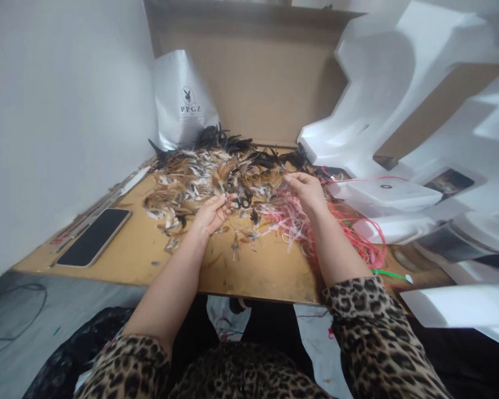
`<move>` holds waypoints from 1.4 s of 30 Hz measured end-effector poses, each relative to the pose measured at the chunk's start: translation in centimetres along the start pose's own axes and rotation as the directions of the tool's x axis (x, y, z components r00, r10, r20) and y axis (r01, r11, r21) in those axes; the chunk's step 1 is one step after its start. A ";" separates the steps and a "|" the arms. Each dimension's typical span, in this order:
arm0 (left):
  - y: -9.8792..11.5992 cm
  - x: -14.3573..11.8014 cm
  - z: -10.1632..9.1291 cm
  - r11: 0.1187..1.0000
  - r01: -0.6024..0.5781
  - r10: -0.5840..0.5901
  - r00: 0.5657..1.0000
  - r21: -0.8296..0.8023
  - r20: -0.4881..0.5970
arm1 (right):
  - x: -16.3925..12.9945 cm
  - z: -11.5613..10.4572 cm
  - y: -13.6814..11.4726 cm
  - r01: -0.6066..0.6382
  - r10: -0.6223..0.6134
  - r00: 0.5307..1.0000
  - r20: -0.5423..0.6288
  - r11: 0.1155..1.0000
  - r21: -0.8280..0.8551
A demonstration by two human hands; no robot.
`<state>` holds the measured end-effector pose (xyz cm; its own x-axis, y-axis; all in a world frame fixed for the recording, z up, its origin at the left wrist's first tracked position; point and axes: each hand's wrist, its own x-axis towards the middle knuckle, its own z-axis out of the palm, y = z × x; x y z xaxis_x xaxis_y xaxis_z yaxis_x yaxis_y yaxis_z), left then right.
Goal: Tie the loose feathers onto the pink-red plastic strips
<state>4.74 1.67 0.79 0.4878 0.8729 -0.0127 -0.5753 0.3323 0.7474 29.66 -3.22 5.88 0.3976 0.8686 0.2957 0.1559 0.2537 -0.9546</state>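
- Left hand (211, 213) at 9 o'clock of scissors (243, 201), fingers curled, pinching feathers (199, 177).
- Right hand (305, 189) at 3 o'clock, fingertips pinching feathers.
- Probably light, soft, fragile; best gripped by quills.

Looks like a makeshift home craft workbench: bare wooden board (253, 271) wedged into a white-walled corner, heaped with loose feathers (208, 174) and pink ribbon scraps (341, 227), phone (95, 236) near the left edge, styrofoam packing (399, 94) and cardboard (266, 77) stacked behind.
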 end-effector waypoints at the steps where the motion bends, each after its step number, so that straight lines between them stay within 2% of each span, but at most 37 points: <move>1: -0.1 0.0 0.0 1.000 0.003 -0.003 1.000 -0.005 0.011 | -0.1 0.1 -0.4 -0.034 0.033 0.999 0.020 0.997 0.073; 4: -0.2 -0.1 0.1 0.999 0.020 -0.019 0.999 -0.033 0.039 | -0.6 0.6 -1.5 -0.109 0.083 0.990 0.112 0.962 0.249; 8: -0.3 -0.4 0.3 0.996 0.072 -0.066 0.994 -0.061 0.089 | -1.2 1.5 -2.6 -0.118 0.042 0.977 0.207 0.922 0.369; 14: -0.2 -0.9 1.0 0.993 0.104 -0.098 0.990 -0.054 0.099 | -2.0 3.2 -3.3 -0.064 -0.003 0.980 0.200 0.942 0.330; 20: -0.7 -1.2 1.5 0.995 0.102 -0.101 0.979 0.005 0.179 | -3.3 5.8 -2.2 -0.216 0.067 0.925 0.374 0.902 0.373; 23: -1.2 -1.0 1.5 0.988 0.140 -0.149 0.966 0.057 0.210 | -3.7 6.8 -1.1 -0.233 0.077 0.912 0.402 0.906 0.355; 26: -1.2 -0.8 1.2 0.991 0.125 -0.132 0.974 0.047 0.186 | -3.3 6.6 -0.1 -0.147 0.068 0.932 0.357 0.969 0.198; 28: -0.6 -0.7 1.0 0.996 0.083 -0.079 0.986 -0.022 0.148 | -2.8 5.5 0.3 -0.030 0.047 0.960 0.275 0.997 -0.066; 29: -0.2 -0.7 0.8 0.996 0.058 -0.049 0.991 -0.069 0.125 | -2.4 4.7 0.4 0.038 0.018 0.975 0.223 0.968 -0.248; 31: 0.6 -0.8 0.6 0.986 0.006 0.005 0.998 -0.165 0.066 | -1.7 2.9 0.4 0.165 -0.160 0.985 0.060 0.806 -0.568; 33: 1.3 -1.0 0.4 0.972 -0.016 0.022 0.999 -0.234 0.025 | -1.2 1.3 0.1 0.175 -0.360 0.928 -0.097 0.652 -0.738; 35: 1.5 -1.2 0.4 0.963 -0.025 0.031 0.999 -0.269 0.018 | -1.0 0.3 -0.3 0.183 -0.458 0.878 -0.139 0.591 -0.786; 37: 1.5 -1.3 0.5 0.966 -0.010 0.015 1.000 -0.258 0.016 | -1.0 -0.2 -0.8 0.209 -0.411 0.909 -0.072 0.597 -0.774; 39: 1.2 -1.3 0.6 0.975 0.015 -0.013 1.000 -0.224 0.011 | -1.2 -0.7 -1.2 0.214 -0.253 0.965 0.072 0.597 -0.774; 40: 1.1 -1.3 0.6 0.977 0.024 -0.023 1.000 -0.210 0.008 | -1.2 -1.0 -1.4 0.204 -0.166 0.977 0.132 0.564 -0.800; 42: 1.0 -1.2 0.6 0.979 0.026 -0.025 1.000 -0.200 0.007 | -1.3 -1.9 -1.9 0.171 -0.051 0.985 0.166 0.426 -0.889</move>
<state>3.93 0.76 1.97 0.5064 0.8619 -0.0266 -0.6824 0.4194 0.5986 30.54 -5.67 7.40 0.2339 0.9130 0.3342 0.9380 -0.1214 -0.3248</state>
